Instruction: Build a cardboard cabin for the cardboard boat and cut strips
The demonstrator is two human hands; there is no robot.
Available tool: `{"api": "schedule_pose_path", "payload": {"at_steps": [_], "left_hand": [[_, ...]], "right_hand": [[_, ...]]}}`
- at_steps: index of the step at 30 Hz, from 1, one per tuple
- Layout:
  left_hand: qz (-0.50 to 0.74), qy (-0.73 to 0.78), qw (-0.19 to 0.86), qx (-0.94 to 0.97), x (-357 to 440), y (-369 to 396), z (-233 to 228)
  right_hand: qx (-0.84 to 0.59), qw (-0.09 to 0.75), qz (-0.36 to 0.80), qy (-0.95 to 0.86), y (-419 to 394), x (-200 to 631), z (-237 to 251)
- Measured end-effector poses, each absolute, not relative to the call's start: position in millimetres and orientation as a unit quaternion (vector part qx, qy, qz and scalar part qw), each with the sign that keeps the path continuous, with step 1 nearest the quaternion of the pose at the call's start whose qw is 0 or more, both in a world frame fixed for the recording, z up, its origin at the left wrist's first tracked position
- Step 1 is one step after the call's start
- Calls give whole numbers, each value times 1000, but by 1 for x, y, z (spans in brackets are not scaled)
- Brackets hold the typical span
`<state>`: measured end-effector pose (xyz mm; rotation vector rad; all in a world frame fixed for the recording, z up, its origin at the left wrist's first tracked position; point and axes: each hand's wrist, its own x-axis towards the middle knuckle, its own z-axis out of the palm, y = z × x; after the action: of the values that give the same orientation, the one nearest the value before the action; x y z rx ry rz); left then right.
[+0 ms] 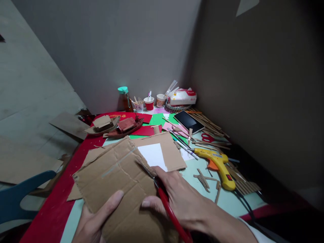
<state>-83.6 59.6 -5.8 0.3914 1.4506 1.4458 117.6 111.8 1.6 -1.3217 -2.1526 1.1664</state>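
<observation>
A brown corrugated cardboard sheet (pixel 118 182) is held up, tilted, in front of me at the table's near side. My left hand (pixel 95 216) grips its lower left part, thumb on top and the other fingers hidden beneath. At the sheet's right edge, my right hand (pixel 174 192) is closed around red-handled scissors (pixel 167 206). The dark blades reach up along the cardboard's right edge, and my right thumb rests on its face. A pale line marks the sheet's upper part. Behind it lie a flat cardboard piece (pixel 174 152) and a white paper (pixel 153 153).
A yellow glue gun (pixel 215 162) lies right of my right hand, among cardboard strips (pixel 202 180). Further back are two model boats (pixel 124 126), a phone (pixel 188 121), red scissors (pixel 208 137), paper cups (pixel 149 103) and a bottle (pixel 125 99). A blue chair (pixel 22 195) stands left.
</observation>
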Motion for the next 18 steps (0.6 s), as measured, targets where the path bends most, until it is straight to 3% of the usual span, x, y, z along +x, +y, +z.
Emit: {"api": "schedule_pose_path", "payload": {"at_steps": [13,18], "left_hand": [[592,601,517,148,-86,67,-11],[577,605,529,143,-89,62,-20]], "right_hand": [[-460,158,365,-794,129,102,-20],[-466,155,374,-787,126,108,0]]}}
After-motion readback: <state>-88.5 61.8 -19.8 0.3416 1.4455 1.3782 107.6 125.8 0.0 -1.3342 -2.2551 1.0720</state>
